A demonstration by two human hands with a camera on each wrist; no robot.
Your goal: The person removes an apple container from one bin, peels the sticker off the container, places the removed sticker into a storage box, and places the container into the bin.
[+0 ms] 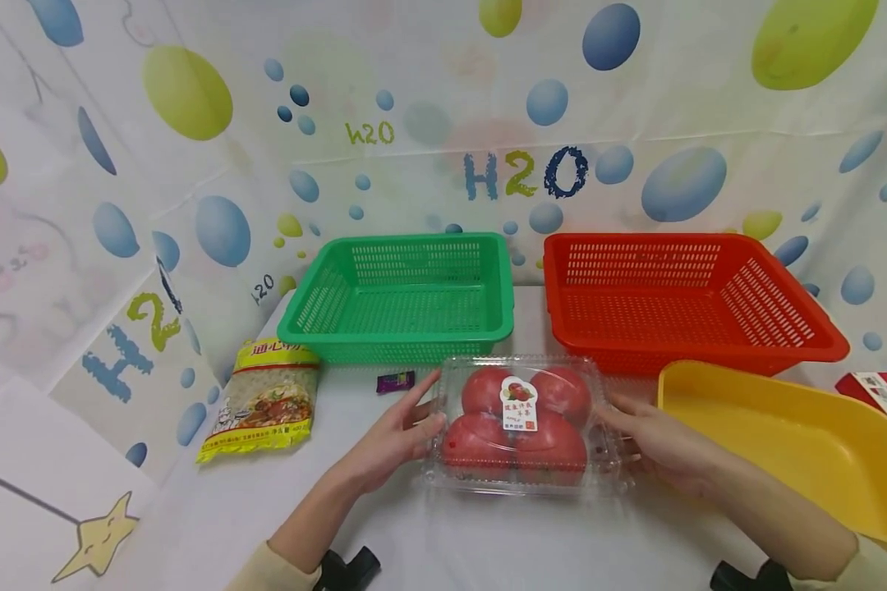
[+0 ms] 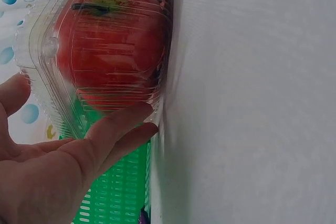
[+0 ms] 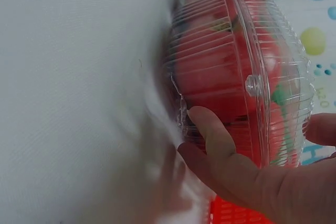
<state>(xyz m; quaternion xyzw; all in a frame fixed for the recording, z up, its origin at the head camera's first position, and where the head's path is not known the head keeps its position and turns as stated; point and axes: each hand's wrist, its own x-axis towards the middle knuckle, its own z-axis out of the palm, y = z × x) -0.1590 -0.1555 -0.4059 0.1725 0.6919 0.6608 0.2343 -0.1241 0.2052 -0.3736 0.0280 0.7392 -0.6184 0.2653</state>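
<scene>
A clear plastic clamshell box (image 1: 521,484) of several red apples (image 1: 550,447), with a white label (image 1: 519,402) on its lid, is at the front middle of the table. My left hand (image 1: 395,435) holds the box's left side; in the left wrist view the fingers (image 2: 118,127) touch its lower wall and the thumb is by the lid rim. At the opposite end my right hand (image 1: 661,439) grips the box, its fingers (image 3: 210,129) at the lower edge and thumb beside the lid. Parts of both hands' fingers are hidden in the head view.
Behind the box stand a green basket (image 1: 414,336) and a red basket (image 1: 680,357). A yellow tub (image 1: 791,435) is at the right, beside a red and white box (image 1: 883,398). On the left lie a yellow food bag (image 1: 266,402) and a small purple packet (image 1: 395,382).
</scene>
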